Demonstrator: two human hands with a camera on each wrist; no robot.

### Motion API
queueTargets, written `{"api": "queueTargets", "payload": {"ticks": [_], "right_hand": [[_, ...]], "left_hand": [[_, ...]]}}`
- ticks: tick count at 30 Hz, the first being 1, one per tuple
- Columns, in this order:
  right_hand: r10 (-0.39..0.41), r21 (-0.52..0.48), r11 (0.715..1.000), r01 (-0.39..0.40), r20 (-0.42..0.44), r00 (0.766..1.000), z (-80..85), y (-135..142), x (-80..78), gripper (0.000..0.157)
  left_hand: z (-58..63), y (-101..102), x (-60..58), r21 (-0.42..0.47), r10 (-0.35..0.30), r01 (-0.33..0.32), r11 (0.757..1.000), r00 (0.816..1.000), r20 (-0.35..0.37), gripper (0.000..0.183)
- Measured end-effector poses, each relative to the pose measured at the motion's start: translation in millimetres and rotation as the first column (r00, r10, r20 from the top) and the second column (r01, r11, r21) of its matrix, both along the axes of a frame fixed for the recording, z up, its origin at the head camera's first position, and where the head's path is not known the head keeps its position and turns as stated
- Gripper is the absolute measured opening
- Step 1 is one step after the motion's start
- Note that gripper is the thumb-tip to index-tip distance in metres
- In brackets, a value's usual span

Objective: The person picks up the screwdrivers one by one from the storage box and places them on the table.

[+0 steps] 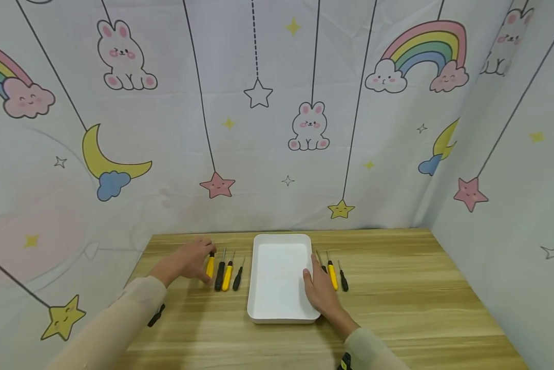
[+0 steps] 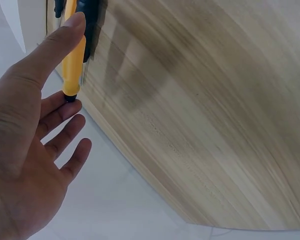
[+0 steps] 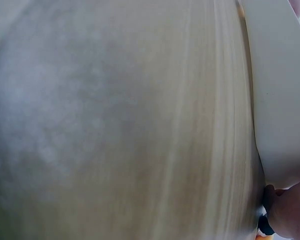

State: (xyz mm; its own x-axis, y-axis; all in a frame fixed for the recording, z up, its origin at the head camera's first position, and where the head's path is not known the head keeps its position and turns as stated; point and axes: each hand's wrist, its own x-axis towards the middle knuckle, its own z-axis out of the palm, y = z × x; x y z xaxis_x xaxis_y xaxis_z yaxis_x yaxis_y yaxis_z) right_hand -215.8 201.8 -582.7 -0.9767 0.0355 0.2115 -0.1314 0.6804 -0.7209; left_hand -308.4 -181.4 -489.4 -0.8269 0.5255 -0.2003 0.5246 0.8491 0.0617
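Note:
My left hand (image 1: 191, 262) holds a yellow-handled screwdriver (image 2: 72, 70) between thumb and fingertips, the index finger at its black collar; its shaft is hidden. Just to its right lie a black-handled screwdriver (image 1: 219, 276), a yellow-handled one (image 1: 228, 277) and a smaller black one (image 1: 237, 280). My right hand (image 1: 322, 290) rests at the right side of a white tray (image 1: 281, 313), its fingers nearly straight and the thumb over the rim. Partly covered by this hand is a dark-handled screwdriver (image 1: 324, 269). In the right wrist view only part of the right hand (image 3: 292, 212) shows.
Right of that hand lie a yellow-handled screwdriver (image 1: 332, 276) and a small black one (image 1: 343, 281). Small dark objects show beside the left sleeve (image 1: 156, 315) and the right sleeve (image 1: 374, 354). A patterned curtain (image 1: 267, 154) hangs behind the wooden table (image 1: 397, 288).

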Motion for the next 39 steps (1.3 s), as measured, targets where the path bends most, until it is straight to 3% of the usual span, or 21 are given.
{"api": "queueTargets", "payload": {"ticks": [24,39], "right_hand": [[0.005,-0.001,1.000,-0.005,0.001,1.000,4.7,-1,-0.1,0.060],[-0.006,-0.022,1.000,0.006,0.005,1.000,4.7,-4,0.3,0.059]], "left_hand": [[-19.8,-3,9.0,-0.005,0.029,-0.029,1.000,0.999,0.034,0.091],[-30.4,-9,11.4,0.064,0.020,-0.022,0.998,0.999,0.030,0.091]]}}
